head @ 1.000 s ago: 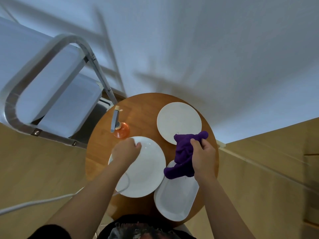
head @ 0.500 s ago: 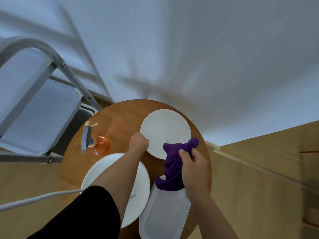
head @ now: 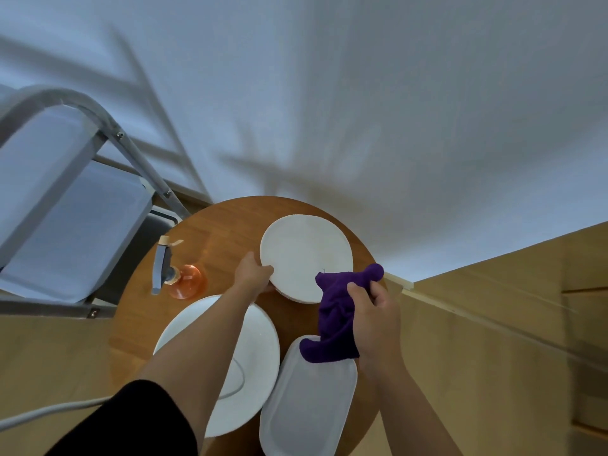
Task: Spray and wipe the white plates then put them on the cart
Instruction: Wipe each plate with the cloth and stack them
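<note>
Three white plates lie on a round wooden table (head: 223,225). My left hand (head: 251,274) grips the left rim of the far round plate (head: 306,255), whose near edge is tilted up off the table. My right hand (head: 375,311) holds a purple cloth (head: 335,317) that hangs over the oblong plate (head: 306,399). The large round plate (head: 253,350) lies at the near left, partly under my left forearm. An orange spray bottle (head: 179,274) with a grey trigger stands left of the far plate.
The grey metal cart (head: 56,205) with white shelves stands to the left of the table. A white cable (head: 42,413) runs across the lower left. A white wall rises behind the table, and wooden flooring spreads to the right.
My left hand has left the large near plate, reached the far round plate and taken its left rim, lifting that edge. My right hand still holds the cloth.
</note>
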The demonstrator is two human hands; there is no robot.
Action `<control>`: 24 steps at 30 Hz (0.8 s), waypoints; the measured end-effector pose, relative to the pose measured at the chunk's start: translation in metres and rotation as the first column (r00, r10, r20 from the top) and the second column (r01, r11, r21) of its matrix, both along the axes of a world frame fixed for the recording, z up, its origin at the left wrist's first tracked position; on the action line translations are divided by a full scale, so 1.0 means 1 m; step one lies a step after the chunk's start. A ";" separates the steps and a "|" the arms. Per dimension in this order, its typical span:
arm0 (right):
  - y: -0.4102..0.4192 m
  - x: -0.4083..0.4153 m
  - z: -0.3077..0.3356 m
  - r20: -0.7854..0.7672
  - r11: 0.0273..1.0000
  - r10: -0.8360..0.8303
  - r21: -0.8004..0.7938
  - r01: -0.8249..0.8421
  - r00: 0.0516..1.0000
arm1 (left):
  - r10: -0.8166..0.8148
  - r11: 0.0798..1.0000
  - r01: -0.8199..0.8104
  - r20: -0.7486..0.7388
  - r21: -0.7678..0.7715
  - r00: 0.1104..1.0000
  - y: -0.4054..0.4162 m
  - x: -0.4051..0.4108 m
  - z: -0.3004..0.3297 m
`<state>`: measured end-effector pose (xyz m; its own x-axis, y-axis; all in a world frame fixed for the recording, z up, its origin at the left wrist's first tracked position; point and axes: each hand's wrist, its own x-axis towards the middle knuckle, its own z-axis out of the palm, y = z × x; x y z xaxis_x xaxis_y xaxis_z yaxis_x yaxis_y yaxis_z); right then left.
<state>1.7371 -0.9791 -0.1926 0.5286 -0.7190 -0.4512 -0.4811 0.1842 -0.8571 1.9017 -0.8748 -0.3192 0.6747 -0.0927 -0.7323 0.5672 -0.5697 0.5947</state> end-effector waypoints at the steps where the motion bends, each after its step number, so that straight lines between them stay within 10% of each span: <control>1: 0.000 0.001 0.005 0.007 1.000 -0.007 -0.003 0.007 1.000 | 0.041 0.998 -0.042 -0.004 -0.055 0.999 0.002 -0.004 0.004; 11: 0.016 0.021 0.082 0.230 0.996 0.078 0.019 -0.084 0.970 | 0.119 0.866 -0.196 -0.190 -0.460 0.974 0.062 -0.027 0.104; 16: 0.046 0.023 0.099 -0.015 0.916 0.375 -0.148 -0.373 0.927 | 0.109 0.840 -0.145 -0.100 -0.522 0.989 0.097 -0.051 0.155; 20: 0.074 0.013 0.081 -0.484 0.561 0.435 -0.514 -0.649 0.759 | 0.054 0.851 -0.064 -0.035 -0.521 0.998 0.129 -0.077 0.179; 24: 0.099 0.008 0.065 -0.579 0.380 0.335 -0.639 -0.669 0.743 | 0.125 0.863 -0.096 0.024 -0.496 0.992 0.149 -0.089 0.199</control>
<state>1.7451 -0.8803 -0.1281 0.8713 -0.4850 -0.0752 -0.4858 -0.8304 -0.2727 1.8131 -0.7263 -0.1199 0.7389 -0.3543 -0.5731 0.5681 -0.1297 0.8126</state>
